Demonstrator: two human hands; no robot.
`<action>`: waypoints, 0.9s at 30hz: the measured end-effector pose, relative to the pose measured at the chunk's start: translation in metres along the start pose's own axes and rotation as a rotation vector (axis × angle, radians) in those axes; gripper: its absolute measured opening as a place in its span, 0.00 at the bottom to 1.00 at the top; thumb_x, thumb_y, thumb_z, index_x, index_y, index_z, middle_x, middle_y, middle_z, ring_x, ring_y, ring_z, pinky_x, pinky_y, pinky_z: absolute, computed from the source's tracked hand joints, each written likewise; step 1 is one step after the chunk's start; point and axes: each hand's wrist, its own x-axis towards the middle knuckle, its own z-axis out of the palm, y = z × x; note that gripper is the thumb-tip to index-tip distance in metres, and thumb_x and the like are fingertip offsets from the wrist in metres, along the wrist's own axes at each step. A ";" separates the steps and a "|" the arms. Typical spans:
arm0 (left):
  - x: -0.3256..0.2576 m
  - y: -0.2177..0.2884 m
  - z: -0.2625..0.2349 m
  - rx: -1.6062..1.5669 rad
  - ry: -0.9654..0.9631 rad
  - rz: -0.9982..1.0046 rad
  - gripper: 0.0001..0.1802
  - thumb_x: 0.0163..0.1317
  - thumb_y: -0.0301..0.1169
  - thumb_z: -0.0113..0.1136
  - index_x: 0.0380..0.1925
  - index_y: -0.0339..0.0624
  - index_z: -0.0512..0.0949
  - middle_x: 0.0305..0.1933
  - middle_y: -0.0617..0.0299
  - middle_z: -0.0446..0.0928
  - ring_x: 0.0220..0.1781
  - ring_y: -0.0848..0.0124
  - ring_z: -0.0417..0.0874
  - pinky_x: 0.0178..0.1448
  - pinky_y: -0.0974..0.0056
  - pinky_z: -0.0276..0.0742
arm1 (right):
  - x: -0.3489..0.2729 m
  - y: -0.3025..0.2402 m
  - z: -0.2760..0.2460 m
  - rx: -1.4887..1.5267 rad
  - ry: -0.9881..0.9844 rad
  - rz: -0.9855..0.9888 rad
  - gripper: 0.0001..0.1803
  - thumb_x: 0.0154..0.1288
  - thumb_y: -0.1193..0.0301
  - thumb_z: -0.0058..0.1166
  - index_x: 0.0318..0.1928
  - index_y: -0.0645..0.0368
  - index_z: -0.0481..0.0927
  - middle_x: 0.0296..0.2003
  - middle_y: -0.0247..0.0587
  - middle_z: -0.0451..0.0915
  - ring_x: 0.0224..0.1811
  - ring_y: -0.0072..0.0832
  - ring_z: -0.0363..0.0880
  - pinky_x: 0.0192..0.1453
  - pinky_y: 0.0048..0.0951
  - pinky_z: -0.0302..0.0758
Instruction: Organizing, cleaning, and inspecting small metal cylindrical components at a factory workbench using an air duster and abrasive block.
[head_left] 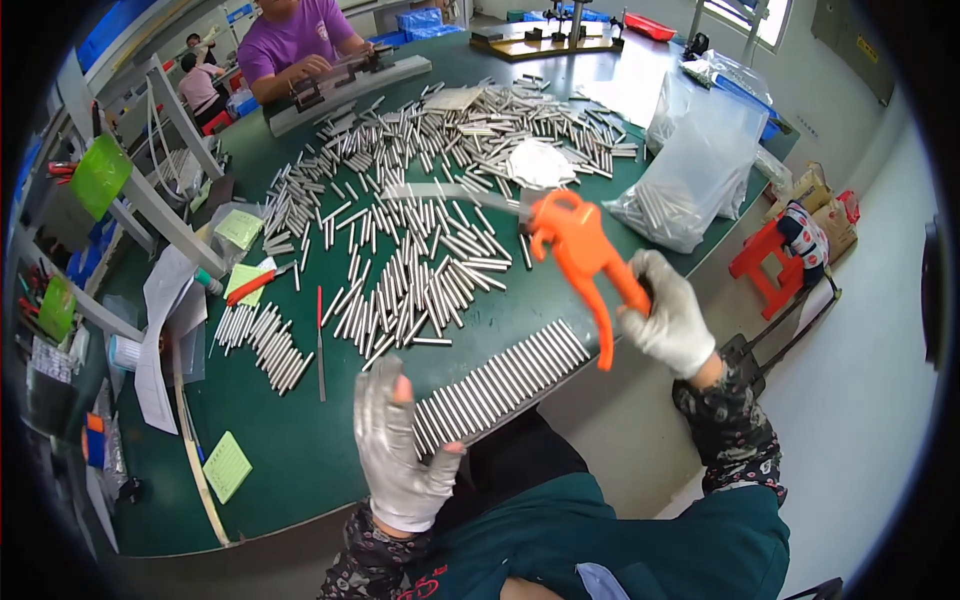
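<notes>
Head view: at centre right of the frame, the gloved right hand (668,318) grips an orange air blow gun (580,245), fingers wrapped round its handle, nozzle over loose metal rods (420,250). Lower centre, the left hand (400,445) rests with fingers spread against a neat row of rods (505,385) on the green table (290,450).

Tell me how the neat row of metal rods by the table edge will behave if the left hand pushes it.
The row of metal rods is round and smooth, so it would probably roll and scatter. Lying near the table edge, some might drop off. The gloved left hand may slip on them.
</notes>
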 end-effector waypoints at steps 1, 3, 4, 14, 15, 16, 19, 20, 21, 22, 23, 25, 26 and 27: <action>0.003 0.010 -0.007 -0.368 0.019 -0.160 0.48 0.58 0.59 0.54 0.71 0.47 0.48 0.67 0.49 0.62 0.62 0.55 0.70 0.59 0.52 0.67 | -0.016 -0.016 0.000 0.055 -0.132 0.109 0.13 0.48 0.73 0.53 0.36 0.61 0.69 0.23 0.43 0.68 0.25 0.32 0.68 0.34 0.28 0.70; 0.009 0.024 -0.011 -0.957 0.102 -0.409 0.57 0.49 0.61 0.63 0.71 0.44 0.48 0.63 0.44 0.65 0.47 0.69 0.77 0.37 0.75 0.72 | -0.041 -0.035 0.008 -0.057 -0.184 -0.037 0.12 0.47 0.75 0.53 0.34 0.60 0.68 0.24 0.47 0.70 0.26 0.42 0.71 0.33 0.34 0.71; 0.017 0.034 -0.019 -1.117 0.040 -0.516 0.53 0.51 0.62 0.61 0.68 0.40 0.55 0.51 0.42 0.74 0.31 0.71 0.78 0.28 0.80 0.66 | -0.054 -0.040 0.012 -0.080 -0.197 -0.080 0.12 0.46 0.76 0.53 0.33 0.59 0.68 0.25 0.47 0.71 0.27 0.45 0.72 0.33 0.36 0.71; 0.010 0.059 -0.011 -1.547 -0.170 -0.748 0.24 0.67 0.47 0.52 0.41 0.32 0.75 0.27 0.50 0.79 0.21 0.69 0.78 0.23 0.72 0.71 | -0.104 -0.023 0.008 0.907 -0.845 0.515 0.23 0.51 0.65 0.65 0.46 0.60 0.72 0.31 0.32 0.74 0.28 0.22 0.70 0.33 0.26 0.70; 0.011 0.064 -0.006 -1.568 -0.249 -0.741 0.23 0.67 0.46 0.52 0.42 0.32 0.75 0.28 0.51 0.79 0.23 0.70 0.79 0.25 0.72 0.72 | -0.098 -0.021 0.011 1.111 -0.957 0.493 0.32 0.53 0.60 0.68 0.56 0.59 0.71 0.37 0.28 0.76 0.31 0.14 0.69 0.34 0.20 0.70; 0.011 0.069 -0.001 -1.588 -0.329 -0.735 0.22 0.68 0.45 0.51 0.42 0.31 0.75 0.29 0.51 0.79 0.24 0.70 0.80 0.27 0.72 0.73 | -0.107 -0.013 0.016 1.116 -0.955 0.492 0.32 0.53 0.60 0.68 0.56 0.59 0.71 0.37 0.28 0.76 0.31 0.14 0.69 0.34 0.20 0.70; 0.019 0.068 0.008 -1.562 -0.639 -0.613 0.19 0.67 0.40 0.54 0.44 0.31 0.75 0.36 0.54 0.80 0.34 0.69 0.82 0.37 0.70 0.76 | -0.127 0.002 0.016 1.233 -1.226 0.678 0.35 0.56 0.61 0.67 0.63 0.55 0.69 0.45 0.32 0.79 0.34 0.12 0.73 0.37 0.17 0.73; 0.023 0.063 0.010 -1.474 -0.690 -0.515 0.18 0.67 0.39 0.54 0.44 0.32 0.76 0.36 0.55 0.80 0.35 0.67 0.82 0.39 0.67 0.77 | -0.122 0.002 0.008 1.243 -1.241 0.669 0.35 0.56 0.61 0.67 0.63 0.55 0.69 0.45 0.32 0.79 0.34 0.12 0.73 0.37 0.17 0.73; 0.038 0.051 0.014 -1.055 -0.590 0.028 0.18 0.65 0.39 0.56 0.45 0.33 0.76 0.39 0.54 0.80 0.36 0.60 0.82 0.42 0.62 0.78 | -0.115 0.004 -0.005 1.055 -1.190 0.662 0.33 0.55 0.61 0.67 0.60 0.56 0.72 0.43 0.32 0.80 0.35 0.14 0.74 0.39 0.18 0.74; 0.058 0.037 0.022 -0.917 -0.648 0.305 0.24 0.60 0.43 0.60 0.49 0.35 0.74 0.45 0.50 0.78 0.42 0.54 0.81 0.47 0.56 0.77 | -0.116 0.008 -0.018 0.863 -1.117 0.662 0.31 0.55 0.62 0.68 0.58 0.57 0.74 0.41 0.33 0.81 0.36 0.15 0.76 0.40 0.19 0.75; 0.079 0.028 0.029 -0.703 -0.667 0.466 0.31 0.55 0.47 0.63 0.53 0.36 0.72 0.52 0.49 0.75 0.49 0.52 0.78 0.53 0.54 0.74 | -0.124 0.022 -0.030 0.792 -1.000 0.689 0.30 0.56 0.62 0.67 0.56 0.59 0.74 0.42 0.37 0.81 0.41 0.22 0.77 0.45 0.23 0.75; 0.100 0.011 0.042 -0.376 -0.663 0.647 0.45 0.52 0.58 0.59 0.63 0.44 0.60 0.62 0.45 0.66 0.62 0.46 0.69 0.63 0.49 0.66 | -0.129 0.030 -0.050 0.615 -0.751 0.713 0.27 0.54 0.61 0.68 0.50 0.62 0.76 0.39 0.39 0.81 0.43 0.26 0.78 0.48 0.27 0.75; 0.103 0.000 0.054 -0.270 -0.650 0.673 0.50 0.53 0.66 0.53 0.70 0.51 0.52 0.67 0.43 0.61 0.67 0.41 0.62 0.67 0.46 0.61 | -0.126 0.024 -0.062 0.509 -0.617 0.712 0.25 0.53 0.59 0.69 0.45 0.63 0.78 0.36 0.37 0.82 0.39 0.25 0.79 0.46 0.27 0.75; 0.107 -0.004 0.063 -0.245 -0.690 0.681 0.56 0.49 0.70 0.52 0.71 0.51 0.49 0.70 0.42 0.54 0.71 0.40 0.55 0.71 0.45 0.55 | -0.130 0.023 -0.066 0.539 -0.501 0.708 0.19 0.54 0.64 0.67 0.43 0.61 0.80 0.34 0.35 0.82 0.34 0.21 0.78 0.42 0.22 0.75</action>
